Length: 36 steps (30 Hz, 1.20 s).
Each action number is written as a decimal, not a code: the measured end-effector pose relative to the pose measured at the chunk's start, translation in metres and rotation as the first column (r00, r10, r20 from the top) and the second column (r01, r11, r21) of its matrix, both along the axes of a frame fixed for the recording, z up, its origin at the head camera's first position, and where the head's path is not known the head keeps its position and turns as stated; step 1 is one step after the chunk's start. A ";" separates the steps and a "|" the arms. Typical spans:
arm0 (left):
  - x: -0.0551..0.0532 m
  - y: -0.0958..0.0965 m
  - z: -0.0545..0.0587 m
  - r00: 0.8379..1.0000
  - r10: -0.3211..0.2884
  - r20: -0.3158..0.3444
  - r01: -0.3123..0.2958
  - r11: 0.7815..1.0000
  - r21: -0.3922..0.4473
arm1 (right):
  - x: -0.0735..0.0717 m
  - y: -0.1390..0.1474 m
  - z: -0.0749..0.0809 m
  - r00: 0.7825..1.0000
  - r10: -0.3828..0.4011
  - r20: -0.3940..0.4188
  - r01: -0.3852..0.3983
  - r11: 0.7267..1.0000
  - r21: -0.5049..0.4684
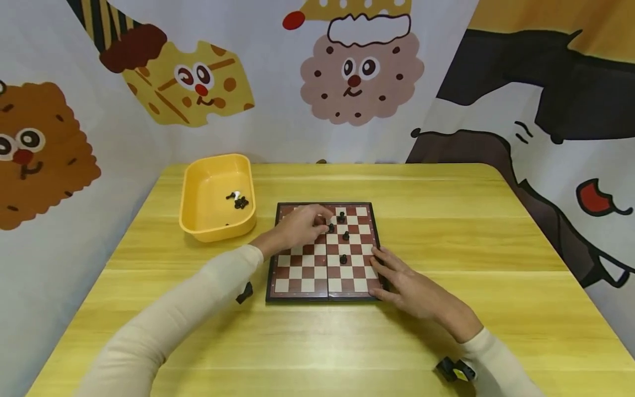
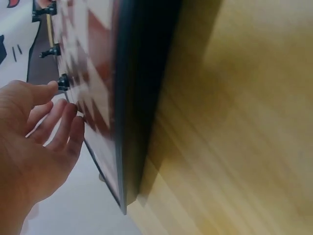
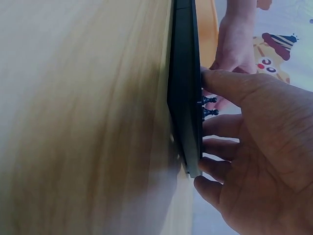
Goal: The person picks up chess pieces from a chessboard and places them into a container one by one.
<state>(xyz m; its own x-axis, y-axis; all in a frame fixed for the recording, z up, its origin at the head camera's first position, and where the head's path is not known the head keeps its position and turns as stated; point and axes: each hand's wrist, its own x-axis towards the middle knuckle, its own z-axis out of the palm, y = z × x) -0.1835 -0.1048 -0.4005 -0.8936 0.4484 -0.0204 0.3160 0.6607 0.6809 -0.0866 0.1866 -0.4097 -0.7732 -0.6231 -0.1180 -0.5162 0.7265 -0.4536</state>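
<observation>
A brown-and-white checkered chessboard (image 1: 301, 286) with a dark frame lies on the table. My left hand (image 1: 300, 226) reaches over its far half, thumb tip right at a black chess piece (image 1: 331, 227). In the left wrist view that black chess piece (image 2: 63, 82) stands just past the thumb, while the other fingers (image 2: 73, 137) spread loosely below it. More black pieces stand nearby: one at the far side (image 1: 342, 217), another nearer (image 1: 345, 236), and a third closest to me (image 1: 343, 259). My right hand (image 1: 409, 286) rests along the board's right edge, its fingertips (image 3: 210, 191) touching the frame.
A yellow plastic bin (image 1: 203, 182) sits at the back left, holding several small black pieces (image 1: 241, 203) and a white one (image 1: 236, 195). Behind the wooden table (image 1: 476, 220) hangs a cartoon-printed cloth (image 1: 278, 138). Black devices are strapped at both wrists.
</observation>
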 end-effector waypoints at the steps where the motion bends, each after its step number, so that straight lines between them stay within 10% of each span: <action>1: 0.001 0.001 -0.003 1.000 -0.005 0.005 0.005 1.000 0.005 | 0.002 0.001 -0.001 1.000 -0.002 0.005 0.002 1.000 -0.001; 15: -0.007 0.008 -0.010 0.988 -0.021 -0.152 0.005 0.994 -0.109 | -0.001 0.002 -0.003 0.999 -0.019 -0.029 0.017 0.999 -0.049; 25: 0.007 0.000 -0.020 0.995 -0.002 -0.104 -0.003 0.999 -0.051 | 0.009 0.003 -0.008 0.999 -0.013 0.052 0.015 0.999 -0.042; 36: -0.008 -0.014 0.002 0.995 0.071 -0.077 -0.070 0.997 0.016 | 0.001 0.005 -0.008 0.999 -0.041 0.006 0.042 0.994 -0.098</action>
<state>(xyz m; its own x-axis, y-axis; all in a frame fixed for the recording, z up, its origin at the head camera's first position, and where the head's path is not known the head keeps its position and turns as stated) -0.1913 -0.1188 -0.3981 -0.9217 0.3840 0.0556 0.3210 0.6744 0.6650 -0.0853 0.1916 -0.4179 -0.7983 -0.5991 -0.0612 -0.4844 0.6991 -0.5259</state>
